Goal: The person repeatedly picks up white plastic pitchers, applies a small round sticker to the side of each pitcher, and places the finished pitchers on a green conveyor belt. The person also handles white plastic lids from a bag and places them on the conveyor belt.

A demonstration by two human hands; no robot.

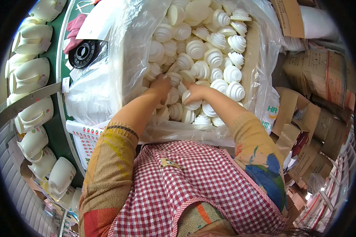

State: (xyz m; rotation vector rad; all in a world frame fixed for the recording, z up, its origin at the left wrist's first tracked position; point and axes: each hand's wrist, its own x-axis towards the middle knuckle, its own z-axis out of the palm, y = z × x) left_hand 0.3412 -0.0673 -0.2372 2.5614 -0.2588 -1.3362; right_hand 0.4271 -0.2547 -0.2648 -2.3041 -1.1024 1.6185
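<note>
Both of my hands reach into a plastic-lined carton [252, 59] heaped with white, stepped round lids [213, 57], each with rings narrowing toward its top. My left hand [161, 87] is down among the lids near the middle of the heap. Its fingertips are hidden, so what it grips does not show. Close beside it on the right, my right hand [195, 93] has its fingers bent around a white lid [191, 104] at the near part of the heap. The lids lie at many angles, some flange up, others stepped side up.
Clear plastic liner [134, 51] drapes over the carton's sides. At the left, white pitchers [29, 75] stand in a row beyond a metal rail [35, 94]. A black round plastic part [83, 54] and a pink cloth [73, 33] lie nearby. Brown cardboard boxes [316, 75] are piled at the right.
</note>
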